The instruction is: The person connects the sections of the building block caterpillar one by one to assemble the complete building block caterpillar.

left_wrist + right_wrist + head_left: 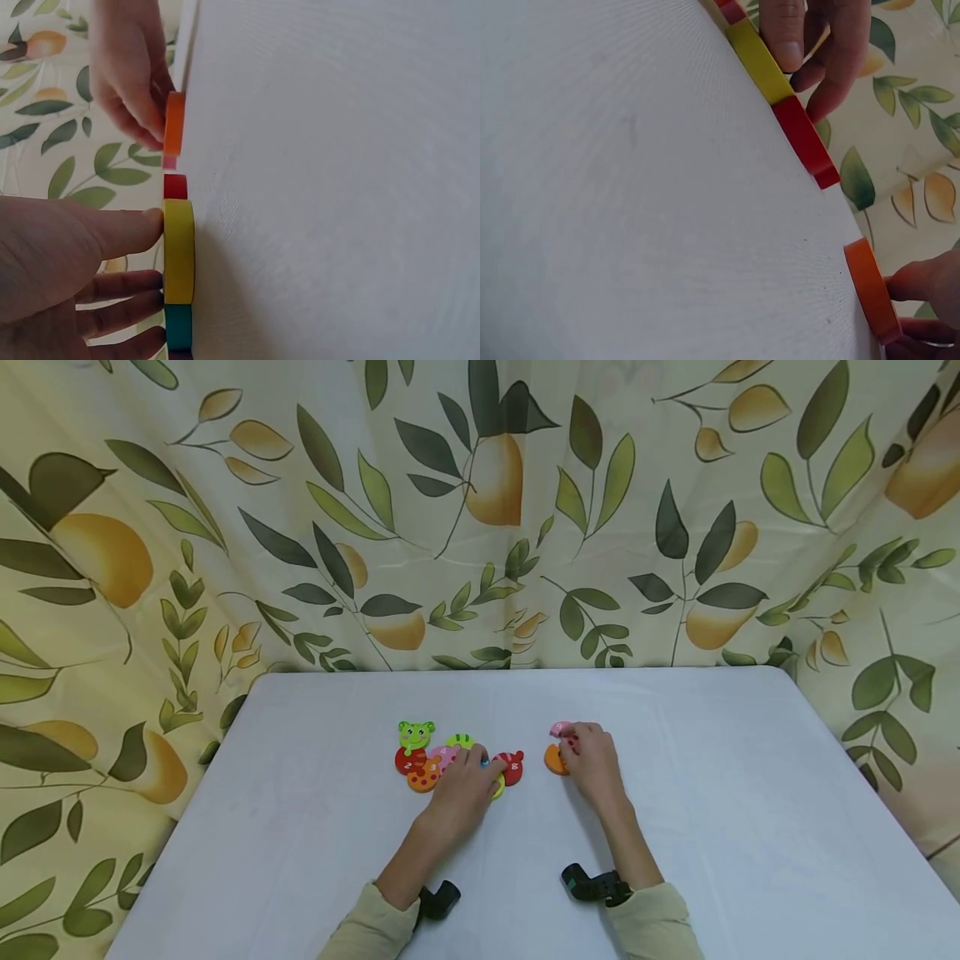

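Note:
A row of colourful caterpillar puzzle pieces lies flat on the table: a green head with a smiling face (414,736), a red piece numbered 2 (409,762), an orange piece numbered 3 (423,775), a pink piece, a green striped one and others partly hidden. My left hand (467,785) rests its fingertips on the row, over the yellow piece (178,251) and the teal piece (178,326). A red piece numbered 8 (513,767) ends the row. To its right, my right hand (596,766) touches an orange piece (868,289) and a pink piece (559,728), covering much of both.
The white-covered table (300,827) extends around the pieces to its far edge. Behind it hangs a curtain (480,568) printed with fruit and leaves. Black wrist-worn devices, one at the right wrist (596,885), sit below the hands.

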Demonstrator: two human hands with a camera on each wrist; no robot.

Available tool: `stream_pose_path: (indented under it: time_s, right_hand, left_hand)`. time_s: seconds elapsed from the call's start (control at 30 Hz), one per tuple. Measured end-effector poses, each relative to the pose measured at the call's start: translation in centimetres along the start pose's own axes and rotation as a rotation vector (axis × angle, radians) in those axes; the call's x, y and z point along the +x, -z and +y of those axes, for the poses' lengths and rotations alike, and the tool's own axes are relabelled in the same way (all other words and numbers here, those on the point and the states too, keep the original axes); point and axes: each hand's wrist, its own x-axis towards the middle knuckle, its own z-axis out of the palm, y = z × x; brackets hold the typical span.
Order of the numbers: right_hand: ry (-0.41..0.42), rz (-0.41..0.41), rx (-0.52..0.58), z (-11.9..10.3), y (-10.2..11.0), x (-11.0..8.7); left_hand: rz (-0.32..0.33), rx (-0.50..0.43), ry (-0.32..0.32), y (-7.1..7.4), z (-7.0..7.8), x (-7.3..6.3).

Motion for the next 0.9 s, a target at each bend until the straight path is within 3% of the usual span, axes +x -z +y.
stream_pose_path:
  time_s: [0.17, 0.47, 0.9]
  right_hand:
    - [-0.004, 0.013, -0.032, 0.13, 0.02, 0.20]
    - [-0.071, -0.061, -0.024, -0.47, 0.05, -0.13]
    - [-0.045, 0.018, 0.043, -0.12, 0.14, -0.17]
  left_hand:
    - [-0.003, -0.001, -0.003, 0.05, -0.08, 0.04]
    - [-0.011, -0.017, 0.000, 0.19, -0.13, -0.02]
    - [-0.017, -0.043, 0.010, 0.21, -0.17, -0.03]
